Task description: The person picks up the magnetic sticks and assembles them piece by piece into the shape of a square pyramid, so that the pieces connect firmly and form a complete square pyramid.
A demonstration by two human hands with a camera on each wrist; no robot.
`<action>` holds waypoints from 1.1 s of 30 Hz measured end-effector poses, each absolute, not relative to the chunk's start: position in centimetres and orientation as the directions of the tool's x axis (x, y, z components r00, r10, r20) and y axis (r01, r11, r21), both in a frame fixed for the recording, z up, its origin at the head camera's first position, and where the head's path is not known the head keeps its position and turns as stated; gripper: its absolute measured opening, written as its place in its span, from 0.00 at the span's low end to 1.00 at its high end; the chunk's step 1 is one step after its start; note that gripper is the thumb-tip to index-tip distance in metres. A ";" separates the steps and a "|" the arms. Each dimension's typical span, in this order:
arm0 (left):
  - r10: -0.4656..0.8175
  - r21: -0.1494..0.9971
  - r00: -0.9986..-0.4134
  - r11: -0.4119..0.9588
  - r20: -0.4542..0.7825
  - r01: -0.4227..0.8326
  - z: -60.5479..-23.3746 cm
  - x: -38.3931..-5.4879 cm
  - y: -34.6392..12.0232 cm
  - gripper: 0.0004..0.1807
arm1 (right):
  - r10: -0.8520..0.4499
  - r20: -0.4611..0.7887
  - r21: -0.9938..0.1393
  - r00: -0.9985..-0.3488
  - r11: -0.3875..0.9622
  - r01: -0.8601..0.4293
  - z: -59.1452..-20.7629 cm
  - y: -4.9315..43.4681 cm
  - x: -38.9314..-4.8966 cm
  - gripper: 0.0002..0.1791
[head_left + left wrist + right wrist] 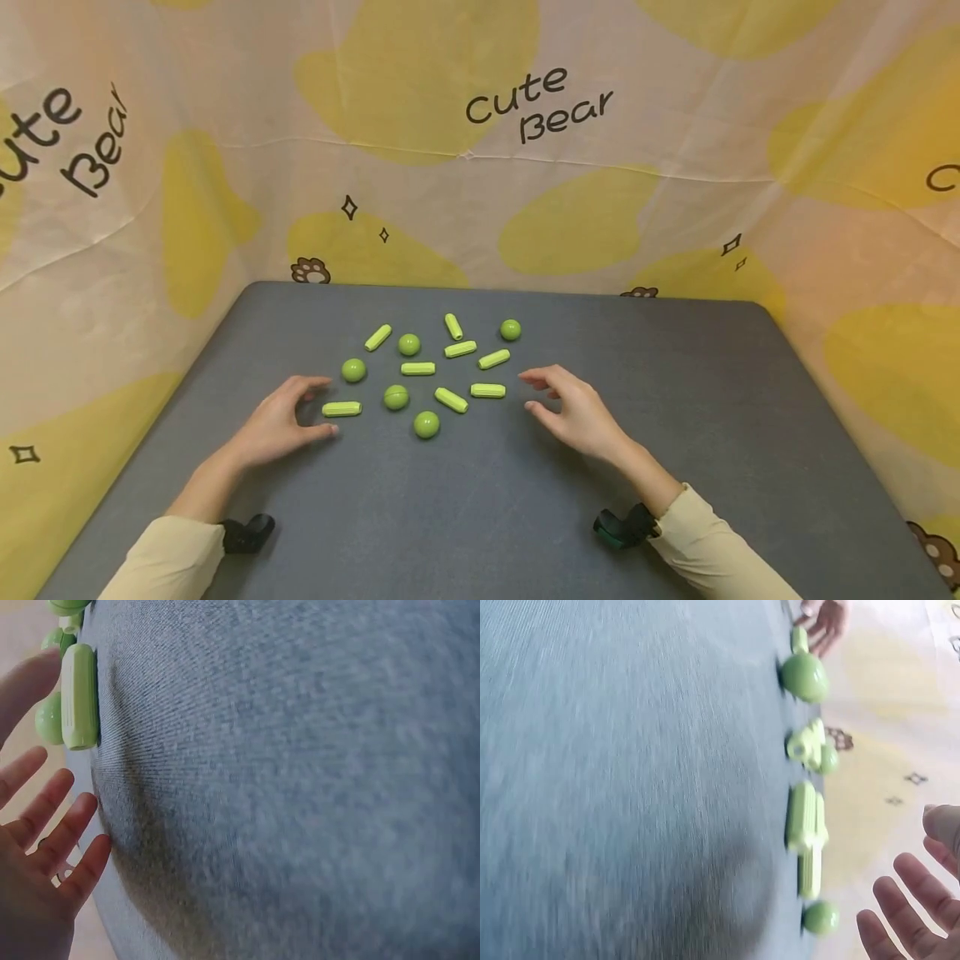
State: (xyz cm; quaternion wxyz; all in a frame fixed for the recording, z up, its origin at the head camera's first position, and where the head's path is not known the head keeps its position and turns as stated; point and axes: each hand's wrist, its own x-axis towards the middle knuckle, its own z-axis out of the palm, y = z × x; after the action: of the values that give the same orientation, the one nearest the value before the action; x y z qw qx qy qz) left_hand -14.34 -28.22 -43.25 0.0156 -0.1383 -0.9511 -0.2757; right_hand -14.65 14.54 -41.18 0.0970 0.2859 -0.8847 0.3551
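Note:
Several green balls and several pale green ridged short rods lie scattered mid-table in the head view. My left hand (275, 423) is at the left of the group, thumb and fingers spread around the near-left rod (341, 409) without gripping it. That rod (79, 697) shows beyond the fingers in the left wrist view. At the right my right hand (576, 412) hovers with fingers relaxed, nearest to a rod (488, 390) and holding nothing. A ball (427, 425) lies closest to the front, and another ball (511, 330) sits at the back right.
The grey tabletop (465, 517) has rounded far corners. A yellow-patterned cloth (420, 100) printed with "Cute Bear" stands behind and at both sides. Black wrist bands (249, 533) sit on both forearms beside the cream sleeves (168, 554).

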 end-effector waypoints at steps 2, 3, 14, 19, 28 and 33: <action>0.267 0.521 -0.958 0.806 0.106 0.282 -43.4 -14.5 -28.1 0.38 | -0.455 0.368 -0.582 -0.810 0.567 -0.583 -41.4 13.8 -14.5 0.20; 0.274 0.521 -0.956 0.804 0.106 0.288 -43.5 -14.6 -28.1 0.37 | -0.464 0.366 -0.585 -0.807 0.560 -0.587 -41.4 13.4 -14.4 0.20; 0.298 0.535 -0.954 0.800 0.039 0.271 -43.5 -15.4 -27.6 0.23 | -0.513 0.325 -0.655 -0.795 0.484 -0.580 -42.2 10.2 -14.3 0.20; 0.286 0.556 -0.958 0.791 0.030 0.254 -43.7 -15.7 -27.8 0.20 | -0.508 0.266 -0.728 -0.819 0.451 -0.517 -42.4 9.0 -14.2 0.19; 0.244 0.584 -0.970 0.785 0.016 0.207 -44.0 -16.2 -28.1 0.15 | -0.498 0.229 -0.778 -0.836 0.423 -0.465 -42.8 7.2 -14.2 0.18; 0.234 0.587 -0.972 0.786 0.010 0.195 -43.9 -16.2 -28.1 0.12 | -0.489 0.223 -0.797 -0.843 0.406 -0.446 -43.3 6.4 -14.2 0.18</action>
State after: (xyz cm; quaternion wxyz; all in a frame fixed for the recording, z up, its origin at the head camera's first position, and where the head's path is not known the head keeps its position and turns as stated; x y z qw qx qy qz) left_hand -16.18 -28.06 -43.93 -0.0317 -0.1134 -0.9443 -0.3072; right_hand -14.23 6.39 -43.27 -0.0228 0.2790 -0.8381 0.4681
